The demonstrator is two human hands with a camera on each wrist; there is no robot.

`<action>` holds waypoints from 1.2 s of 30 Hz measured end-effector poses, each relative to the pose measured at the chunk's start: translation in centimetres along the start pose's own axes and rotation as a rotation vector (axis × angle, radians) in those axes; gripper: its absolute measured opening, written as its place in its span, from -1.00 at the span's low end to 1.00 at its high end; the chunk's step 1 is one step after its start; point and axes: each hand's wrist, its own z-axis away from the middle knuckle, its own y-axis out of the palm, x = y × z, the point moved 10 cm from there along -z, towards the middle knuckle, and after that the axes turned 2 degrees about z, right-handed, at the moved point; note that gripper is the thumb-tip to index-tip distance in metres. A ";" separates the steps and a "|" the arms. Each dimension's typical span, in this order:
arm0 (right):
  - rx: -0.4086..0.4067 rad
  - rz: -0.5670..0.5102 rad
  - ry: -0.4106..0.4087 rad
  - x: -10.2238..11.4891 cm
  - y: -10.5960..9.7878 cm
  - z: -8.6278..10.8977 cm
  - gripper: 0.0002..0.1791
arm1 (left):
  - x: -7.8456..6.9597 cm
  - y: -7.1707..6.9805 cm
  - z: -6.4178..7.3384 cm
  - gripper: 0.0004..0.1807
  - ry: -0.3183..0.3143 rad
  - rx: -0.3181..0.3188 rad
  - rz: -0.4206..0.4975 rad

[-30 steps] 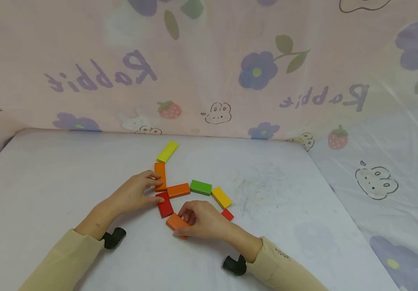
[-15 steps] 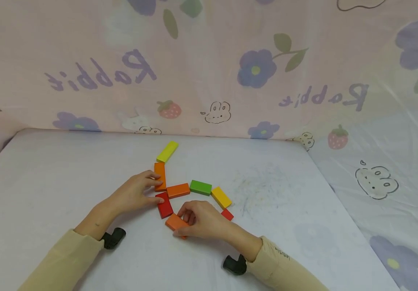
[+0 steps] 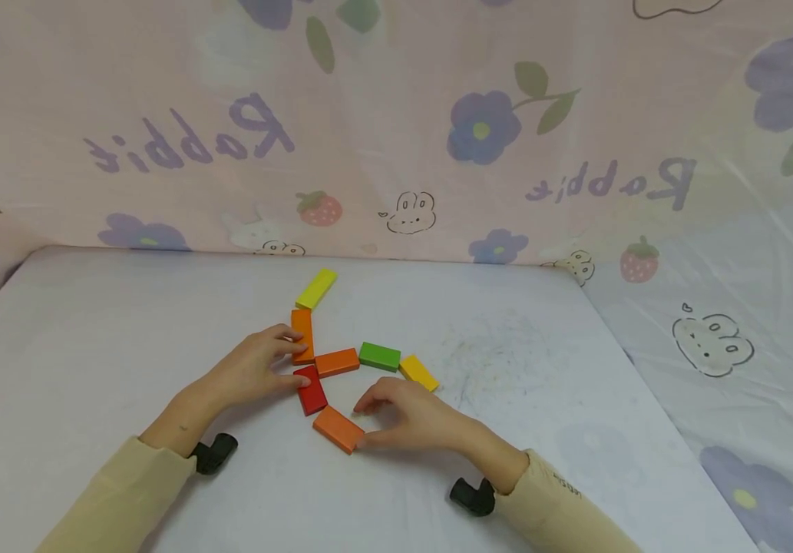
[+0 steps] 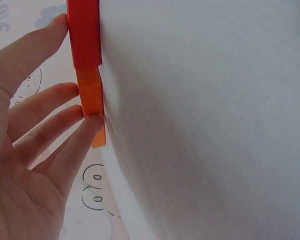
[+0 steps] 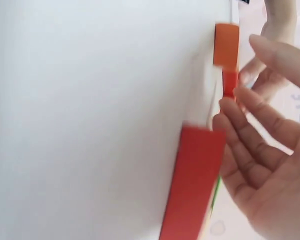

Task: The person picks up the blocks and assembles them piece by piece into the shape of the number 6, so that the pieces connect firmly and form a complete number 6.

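My left hand (image 3: 258,365) rests at two wooden blocks. Its thumb touches the red block (image 3: 310,390), and its other fingers lie against the upper orange block (image 3: 302,326). The left wrist view shows these fingertips along the sides of the red block (image 4: 84,35) and the orange block (image 4: 91,92). My right hand (image 3: 417,415) holds nothing, its thumb and fingers spread apart. Its thumb tip is right by the end of the lower orange block (image 3: 338,429), which lies flat below the red one. Another red block (image 5: 195,175) shows beside that hand in the right wrist view; the hand hides it in the head view.
The blocks form a branching chain on the white-covered table (image 3: 127,322). A third orange block (image 3: 337,362), a green block (image 3: 379,356) and a yellow block (image 3: 420,373) curve rightward. A bright yellow block (image 3: 316,289) tops the chain. A patterned cloth (image 3: 361,130) hangs behind.
My right hand has let go of the lower orange block and moved slightly right, its fingers spreading. It now covers the red block at the right. The left hand has stayed put.
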 end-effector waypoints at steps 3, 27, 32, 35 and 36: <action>-0.007 0.013 -0.007 -0.3 -0.7 0.6 -0.62 | 0.1 0.0 0.0 -0.45 0.000 0.002 0.001; -0.091 0.068 -0.108 -2.4 -3.2 4.0 -0.59 | 0.4 -0.3 -0.3 -0.45 0.018 -0.002 0.011; -0.085 0.055 -0.083 -3.1 -3.4 4.4 -0.60 | 0.7 -0.3 -0.3 -0.44 0.010 -0.001 0.016; -0.081 0.035 -0.070 -3.7 -3.6 4.6 -0.60 | 0.6 -0.4 -0.4 -0.44 0.013 -0.001 0.023; -0.079 0.028 -0.066 -3.9 -3.6 4.7 -0.59 | 0.6 -0.4 -0.4 -0.43 0.013 0.000 0.025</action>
